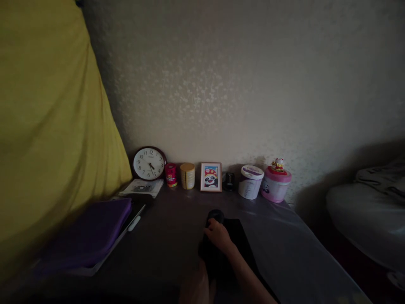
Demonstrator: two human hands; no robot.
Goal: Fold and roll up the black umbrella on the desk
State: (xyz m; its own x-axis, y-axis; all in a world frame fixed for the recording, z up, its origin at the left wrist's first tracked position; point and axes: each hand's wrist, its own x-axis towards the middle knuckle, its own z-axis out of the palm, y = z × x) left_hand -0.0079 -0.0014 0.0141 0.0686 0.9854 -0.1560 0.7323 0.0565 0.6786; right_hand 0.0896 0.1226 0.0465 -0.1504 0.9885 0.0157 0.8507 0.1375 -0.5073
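My right hand [219, 235] reaches in from the lower right with its fingers curled against a dark, rounded black object [215, 214]. The kind of object is too dark to make out. Around and under the hand lies flat black material [238, 234], spread on the grey-covered table [171, 236]. My left hand [196, 283] is low in the view, close to the near side of the black material. It is dim and blurred, and its fingers do not show clearly.
Along the wall stand a clock [149, 164], a red can [171, 175], a yellow-lidded can [187, 175], a panda picture frame [211, 177], a white tub [251, 182] and a pink tub [275, 184]. A purple folder [91, 228] lies left, beside a yellow curtain [47, 126].
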